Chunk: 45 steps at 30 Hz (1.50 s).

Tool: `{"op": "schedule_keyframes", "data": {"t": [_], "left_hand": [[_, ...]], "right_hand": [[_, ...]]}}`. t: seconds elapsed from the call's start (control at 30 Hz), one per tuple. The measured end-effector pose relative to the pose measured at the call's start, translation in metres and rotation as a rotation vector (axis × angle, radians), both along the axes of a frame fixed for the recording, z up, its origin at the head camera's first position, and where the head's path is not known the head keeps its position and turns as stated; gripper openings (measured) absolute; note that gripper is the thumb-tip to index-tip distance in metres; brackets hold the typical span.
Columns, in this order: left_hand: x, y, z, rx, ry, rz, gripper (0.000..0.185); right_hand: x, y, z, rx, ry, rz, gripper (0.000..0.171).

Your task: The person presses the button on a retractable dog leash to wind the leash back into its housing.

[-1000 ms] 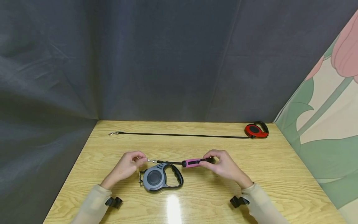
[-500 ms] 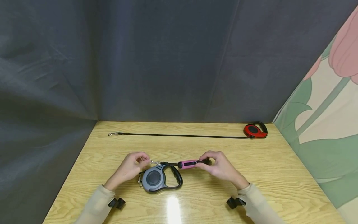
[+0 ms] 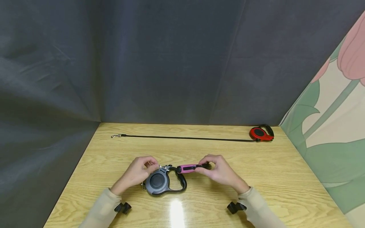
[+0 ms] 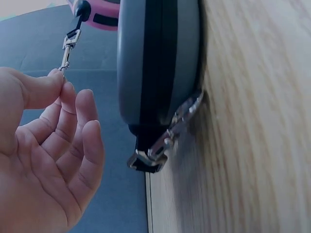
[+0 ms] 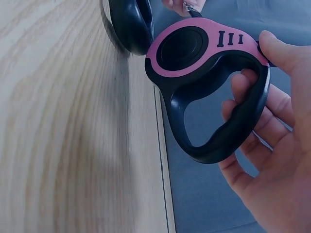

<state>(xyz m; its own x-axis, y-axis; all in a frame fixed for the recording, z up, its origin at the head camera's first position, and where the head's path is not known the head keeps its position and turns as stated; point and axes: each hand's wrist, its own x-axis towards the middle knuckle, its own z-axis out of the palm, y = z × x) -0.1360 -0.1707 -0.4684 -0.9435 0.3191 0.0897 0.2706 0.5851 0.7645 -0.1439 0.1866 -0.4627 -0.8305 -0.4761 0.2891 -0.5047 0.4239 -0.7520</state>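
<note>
Head view: pink leash (image 3: 186, 168) sits between left hand (image 3: 137, 172) pinching clip (image 4: 67, 54) and right hand (image 3: 220, 171) gripping handle (image 5: 244, 125).

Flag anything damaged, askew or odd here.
Nothing looks damaged or spilled. One mismatch: the red leash lies with its cord drawn out straight across the table, while the grey leash has its clip reeled in. That may be deliberate. The pink leash in the right hand shows no visible fault.
</note>
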Motion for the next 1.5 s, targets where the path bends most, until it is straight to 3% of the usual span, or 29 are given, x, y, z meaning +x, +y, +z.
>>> {"op": "schedule_keyframes", "data": {"t": [0.57,0.73,0.9,1.27,1.37,1.5], "left_hand": [[0.005,0.014,0.002,-0.046,0.028,-0.01,0.005],[0.011,0.022,0.006,-0.132,0.108,-0.02,0.005],[0.011,0.031,0.01,-0.228,0.15,-0.075,0.006],[0.008,0.055,0.017,-0.262,0.126,-0.174,0.009],[0.013,0.07,0.023,-0.241,0.099,-0.183,0.022],[0.014,0.093,0.026,-0.156,0.009,-0.214,0.041]], "right_hand": [[0.001,0.003,0.0,-0.032,0.04,-0.032,0.006],[0.003,0.008,-0.001,-0.034,0.046,-0.078,0.004],[0.004,0.013,-0.002,-0.028,0.03,-0.138,0.008],[0.005,0.027,-0.002,-0.077,-0.057,-0.15,0.017],[0.004,0.029,-0.003,-0.094,-0.07,-0.146,0.02],[0.001,0.032,-0.003,-0.137,-0.096,-0.142,0.025]]}}
